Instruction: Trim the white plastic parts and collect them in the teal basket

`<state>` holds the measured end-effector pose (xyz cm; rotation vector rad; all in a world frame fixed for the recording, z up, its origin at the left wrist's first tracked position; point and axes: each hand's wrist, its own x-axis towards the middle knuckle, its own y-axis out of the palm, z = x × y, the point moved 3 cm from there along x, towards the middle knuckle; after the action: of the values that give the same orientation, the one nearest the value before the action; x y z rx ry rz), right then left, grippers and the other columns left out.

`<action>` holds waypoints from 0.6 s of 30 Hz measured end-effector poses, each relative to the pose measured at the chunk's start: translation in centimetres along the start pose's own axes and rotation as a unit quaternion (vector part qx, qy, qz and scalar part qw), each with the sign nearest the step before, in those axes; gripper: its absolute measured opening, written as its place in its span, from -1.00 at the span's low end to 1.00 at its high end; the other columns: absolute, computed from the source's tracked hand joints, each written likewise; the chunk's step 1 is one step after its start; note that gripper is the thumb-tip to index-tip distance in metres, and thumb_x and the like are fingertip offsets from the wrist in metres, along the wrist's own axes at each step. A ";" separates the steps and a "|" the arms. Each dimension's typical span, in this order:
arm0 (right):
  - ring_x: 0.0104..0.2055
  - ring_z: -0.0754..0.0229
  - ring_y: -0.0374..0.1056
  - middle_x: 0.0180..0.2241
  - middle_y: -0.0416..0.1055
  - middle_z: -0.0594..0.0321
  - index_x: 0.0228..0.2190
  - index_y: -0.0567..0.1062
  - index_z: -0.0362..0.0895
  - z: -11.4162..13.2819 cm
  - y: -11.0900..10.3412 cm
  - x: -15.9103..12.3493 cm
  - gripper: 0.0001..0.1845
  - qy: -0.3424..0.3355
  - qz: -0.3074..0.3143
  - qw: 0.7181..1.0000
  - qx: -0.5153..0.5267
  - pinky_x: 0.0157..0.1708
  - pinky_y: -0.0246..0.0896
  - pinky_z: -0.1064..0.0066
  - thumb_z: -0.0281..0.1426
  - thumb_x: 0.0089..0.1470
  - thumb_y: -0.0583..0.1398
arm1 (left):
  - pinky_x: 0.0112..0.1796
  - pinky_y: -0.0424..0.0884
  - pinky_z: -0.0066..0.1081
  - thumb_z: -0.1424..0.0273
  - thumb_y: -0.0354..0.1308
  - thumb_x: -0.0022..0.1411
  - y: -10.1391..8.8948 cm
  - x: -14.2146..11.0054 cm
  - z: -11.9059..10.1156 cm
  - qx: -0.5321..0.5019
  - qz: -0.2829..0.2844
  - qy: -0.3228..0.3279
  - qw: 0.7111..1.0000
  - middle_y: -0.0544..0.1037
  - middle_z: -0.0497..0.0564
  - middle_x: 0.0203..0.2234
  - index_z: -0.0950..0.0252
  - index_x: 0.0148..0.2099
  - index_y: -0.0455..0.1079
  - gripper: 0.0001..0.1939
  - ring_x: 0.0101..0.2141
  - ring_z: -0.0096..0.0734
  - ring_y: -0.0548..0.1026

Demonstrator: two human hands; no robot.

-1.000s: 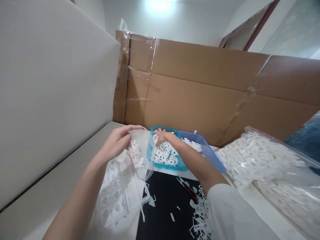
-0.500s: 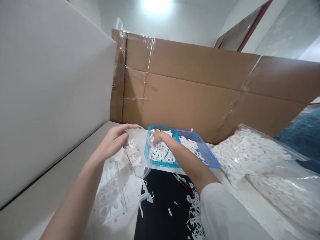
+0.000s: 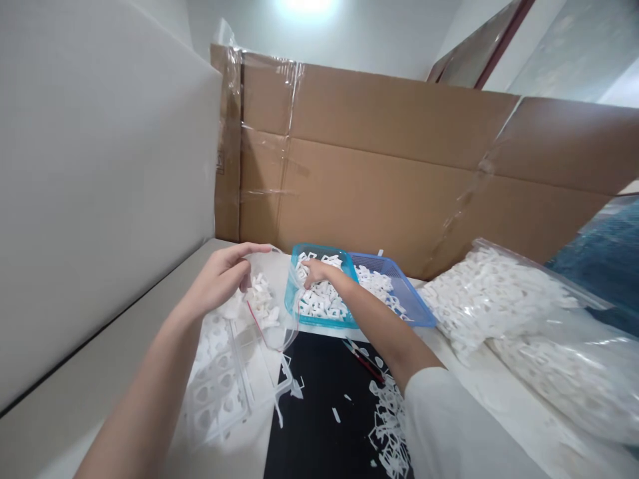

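Observation:
My left hand (image 3: 222,276) keeps the mouth of a clear zip bag (image 3: 287,336) spread, its index finger stretched along the rim. White plastic pieces (image 3: 262,296) lie inside this bag, which has a red line near its opening. Inside the teal basket (image 3: 322,322), my right hand (image 3: 318,271) curls its fingers around some of the small white plastic parts (image 3: 324,303) there; the fingertips are partly hidden. The basket stands directly to the right of the bag.
A blue basket (image 3: 422,309) holds more white parts. Red-handled nippers (image 3: 367,362) and white scraps (image 3: 392,426) lie on a black mat (image 3: 314,412). A clear moulded tray (image 3: 219,379) sits at left, filled bags (image 3: 499,293) at right. Cardboard (image 3: 374,179) stands behind.
The view has shifted slightly. My right hand remains in the teal basket, its fingers drawn closer together among the parts. My left hand still holds the bag's mouth.

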<state>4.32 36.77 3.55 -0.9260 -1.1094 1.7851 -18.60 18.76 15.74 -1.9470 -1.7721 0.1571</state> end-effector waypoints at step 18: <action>-0.06 0.08 0.38 0.00 0.37 0.11 0.00 0.39 -0.17 0.3 -3.9 -4.8 -0.63 0.027 -0.011 0.993 0.117 -0.11 0.38 0.14 -0.27 0.21 0.19 | -0.54 0.40 -0.48 0.52 -0.06 0.05 -0.6 -0.3 -0.3 0.003 0.002 0.003 1.000 0.48 -0.08 -0.59 0.29 0.04 0.46 -0.49 -0.58 -0.44 0.44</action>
<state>6.94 33.44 7.97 -0.8121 -0.8528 1.8161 -19.08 18.37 16.16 -1.9448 -1.7632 0.1565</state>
